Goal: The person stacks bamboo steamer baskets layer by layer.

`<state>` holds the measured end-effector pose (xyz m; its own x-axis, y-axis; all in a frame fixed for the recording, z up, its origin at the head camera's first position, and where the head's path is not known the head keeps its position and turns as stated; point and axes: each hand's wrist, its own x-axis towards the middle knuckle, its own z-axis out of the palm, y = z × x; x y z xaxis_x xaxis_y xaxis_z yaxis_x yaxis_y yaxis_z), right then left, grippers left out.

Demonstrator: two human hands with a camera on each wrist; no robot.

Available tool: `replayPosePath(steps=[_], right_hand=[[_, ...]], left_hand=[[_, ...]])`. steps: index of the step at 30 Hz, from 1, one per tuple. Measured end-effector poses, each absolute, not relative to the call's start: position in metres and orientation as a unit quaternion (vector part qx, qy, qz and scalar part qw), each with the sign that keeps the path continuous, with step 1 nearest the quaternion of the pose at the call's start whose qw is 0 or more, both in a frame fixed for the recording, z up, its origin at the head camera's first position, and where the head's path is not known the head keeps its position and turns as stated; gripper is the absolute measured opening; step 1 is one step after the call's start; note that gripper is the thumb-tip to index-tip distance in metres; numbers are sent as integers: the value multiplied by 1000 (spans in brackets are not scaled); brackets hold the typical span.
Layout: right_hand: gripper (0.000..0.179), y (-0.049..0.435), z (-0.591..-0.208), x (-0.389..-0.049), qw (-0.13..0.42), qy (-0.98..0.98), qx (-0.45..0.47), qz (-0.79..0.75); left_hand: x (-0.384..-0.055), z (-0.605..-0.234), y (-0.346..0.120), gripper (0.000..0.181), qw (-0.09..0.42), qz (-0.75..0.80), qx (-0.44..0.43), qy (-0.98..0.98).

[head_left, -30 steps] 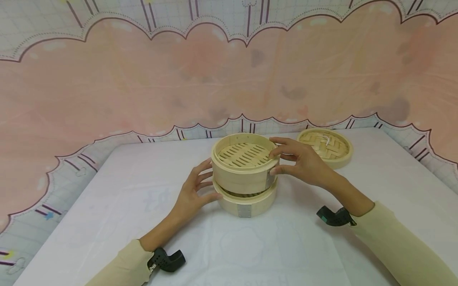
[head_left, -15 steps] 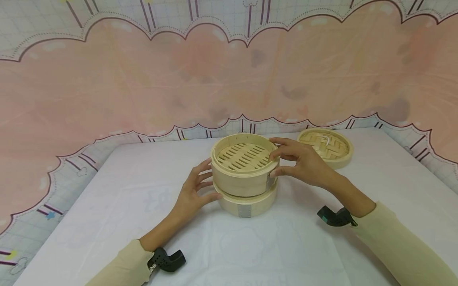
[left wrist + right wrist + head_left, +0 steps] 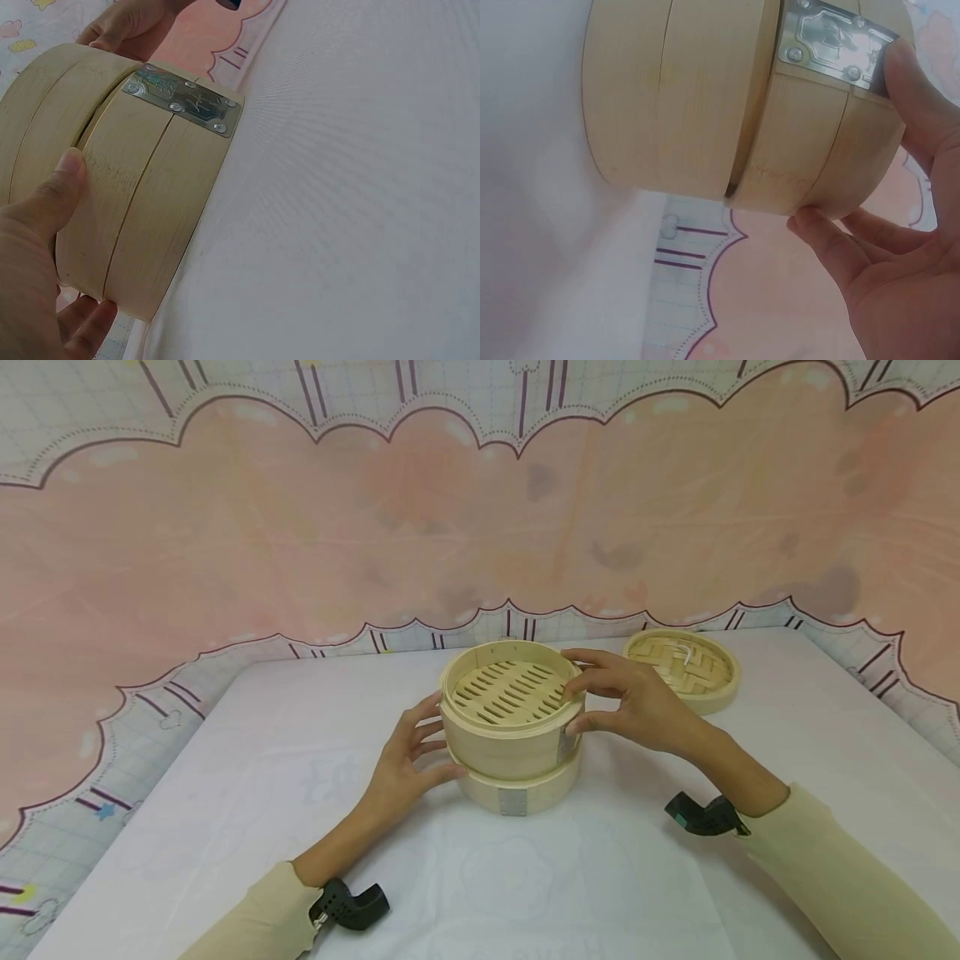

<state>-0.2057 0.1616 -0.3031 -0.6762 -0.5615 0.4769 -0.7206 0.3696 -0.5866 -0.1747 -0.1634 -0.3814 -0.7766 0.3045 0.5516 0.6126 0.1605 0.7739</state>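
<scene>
Two round bamboo steamer baskets stand stacked in the head view. My left hand (image 3: pixel 408 768) holds the lower basket (image 3: pixel 547 789), its thumb at the front near the seam and its fingers round the left side. My right hand (image 3: pixel 637 697) grips the upper basket (image 3: pixel 487 752) by its right wall, thumb by a metal plate (image 3: pixel 840 41). The upper basket's slatted floor shows from above, with nothing lying on it. A narrow dark gap runs between the two baskets in the right wrist view. The lower basket's own metal plate (image 3: pixel 184 97) faces the front.
A woven bamboo lid (image 3: pixel 682 668) with a small white loop lies behind my right hand. White cloth (image 3: pixel 495 893) covers the table, and a pink patterned backdrop (image 3: pixel 420 527) rises along its far edge.
The upper basket has come down slightly toward the front, and the opening that showed the lower basket's inside has closed from view. My left hand stays in place; the right hardly moves.
</scene>
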Motion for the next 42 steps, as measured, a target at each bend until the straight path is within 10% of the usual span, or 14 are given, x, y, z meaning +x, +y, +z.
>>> replayPosePath(steps=[19,33,42], right_hand=[[29,165,-302,-205,107,-822,427,362],[38,186,-304,-225,-30,-803,412,430],[38,186,-311,-229,12,-821,388,419]], left_hand=[[-165,-369,-158,90,133,-568,-302,-754],[-160,-363,-156,86,128,-579,-296,-749],[-174,-381,-162,91,129,-579,-291,-751]])
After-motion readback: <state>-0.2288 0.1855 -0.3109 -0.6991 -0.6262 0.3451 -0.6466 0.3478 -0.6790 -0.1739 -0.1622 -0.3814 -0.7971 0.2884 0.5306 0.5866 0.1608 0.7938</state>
